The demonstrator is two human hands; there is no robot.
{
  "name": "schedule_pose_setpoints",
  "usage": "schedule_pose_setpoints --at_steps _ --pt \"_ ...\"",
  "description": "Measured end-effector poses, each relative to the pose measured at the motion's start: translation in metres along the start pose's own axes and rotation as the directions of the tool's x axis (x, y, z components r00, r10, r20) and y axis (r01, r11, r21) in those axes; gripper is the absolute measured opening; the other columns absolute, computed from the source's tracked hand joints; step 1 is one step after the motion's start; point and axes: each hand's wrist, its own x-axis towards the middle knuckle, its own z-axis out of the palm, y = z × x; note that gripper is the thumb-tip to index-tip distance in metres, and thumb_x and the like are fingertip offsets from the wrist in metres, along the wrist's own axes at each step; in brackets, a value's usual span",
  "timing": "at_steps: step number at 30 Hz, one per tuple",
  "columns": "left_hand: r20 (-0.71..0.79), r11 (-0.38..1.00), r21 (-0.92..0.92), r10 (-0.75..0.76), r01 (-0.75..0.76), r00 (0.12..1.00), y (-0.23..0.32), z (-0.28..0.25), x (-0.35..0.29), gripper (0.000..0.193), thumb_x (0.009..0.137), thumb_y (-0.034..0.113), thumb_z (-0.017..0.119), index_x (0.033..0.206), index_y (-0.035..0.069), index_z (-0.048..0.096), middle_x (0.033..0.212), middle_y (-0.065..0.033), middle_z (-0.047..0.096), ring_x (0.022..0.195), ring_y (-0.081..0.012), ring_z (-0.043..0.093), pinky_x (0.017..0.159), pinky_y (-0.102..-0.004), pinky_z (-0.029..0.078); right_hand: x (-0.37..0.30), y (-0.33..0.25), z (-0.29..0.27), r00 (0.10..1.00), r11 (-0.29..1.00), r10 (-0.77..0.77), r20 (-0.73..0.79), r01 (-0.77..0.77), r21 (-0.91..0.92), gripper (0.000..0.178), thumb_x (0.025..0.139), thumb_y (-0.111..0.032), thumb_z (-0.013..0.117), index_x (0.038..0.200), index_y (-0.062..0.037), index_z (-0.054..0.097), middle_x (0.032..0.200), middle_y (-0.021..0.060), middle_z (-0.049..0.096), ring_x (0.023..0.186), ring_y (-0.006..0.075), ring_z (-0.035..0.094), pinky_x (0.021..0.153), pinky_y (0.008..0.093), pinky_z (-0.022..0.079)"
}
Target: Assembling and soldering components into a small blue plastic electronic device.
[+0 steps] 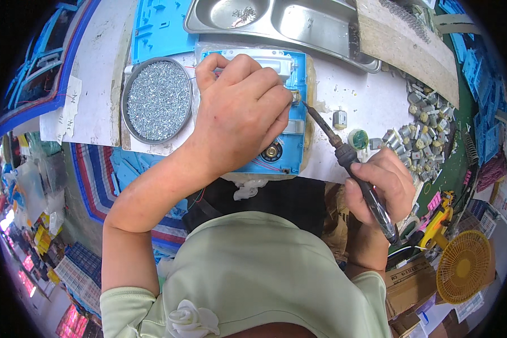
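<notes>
In my right hand [383,188] is a soldering iron [352,163] with a dark handle, its thin tip pointing up and left. The tip is at a small metal part [296,97] on the right side of a blue plastic housing [299,70]. My left hand [239,110] is over that housing with its fingers curled together; its fingertips are mostly hidden, so what they pinch does not show. Thin red wire shows beside the left fingers. A round speaker [272,151] sits in the housing's lower part, below my left hand.
A round bowl of small screws [159,101] stands at left, near a blue plastic panel [162,28]. A steel compartment tray [315,25] lies at the back. One small motor [339,119] and a green-filled round container [357,139] are at right, beside many piled motors [425,127].
</notes>
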Motion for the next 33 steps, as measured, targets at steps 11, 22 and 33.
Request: schedule_pose_setpoints --at_steps 11,22,33 --pt "0.015 1.0 -0.006 -0.009 0.009 1.0 0.001 -0.001 0.0 0.017 0.075 0.013 0.079 0.088 0.015 0.068 0.091 0.0021 0.065 0.09 -0.0205 0.058 0.089 -0.0433 0.032 -0.001 0.001 0.0 1.0 1.0 0.006 -0.007 -0.006 -0.002 0.028 0.077 -0.002 0.08 0.102 -0.0041 0.066 0.069 0.0062 0.063 0.055 0.0221 0.054 0.051 0.032 0.042" --pt "-0.04 0.999 0.012 -0.029 0.03 0.999 0.001 -0.008 0.001 0.032 0.076 0.016 0.081 0.105 0.014 0.069 0.1 -0.0008 0.066 0.095 -0.0218 0.059 0.092 -0.0447 0.035 -0.002 0.003 -0.001 0.999 1.0 -0.007 -0.041 0.007 0.006 0.026 0.078 -0.002 0.079 0.101 -0.0027 0.066 0.068 0.0071 0.063 0.055 0.0225 0.054 0.051 0.0317 0.042" --pt "0.229 0.978 0.208 -0.061 0.012 0.972 -0.035 -0.068 -0.018 0.023 0.08 0.009 0.08 0.102 0.009 0.075 0.092 -0.0098 0.065 0.078 -0.0255 0.065 0.069 -0.0357 0.051 0.007 0.003 -0.005 0.995 0.999 -0.039 -0.094 0.039 -0.008 0.026 0.079 0.0 0.078 0.101 0.0006 0.066 0.064 0.0083 0.057 0.054 0.0214 0.051 0.052 0.0308 0.04"
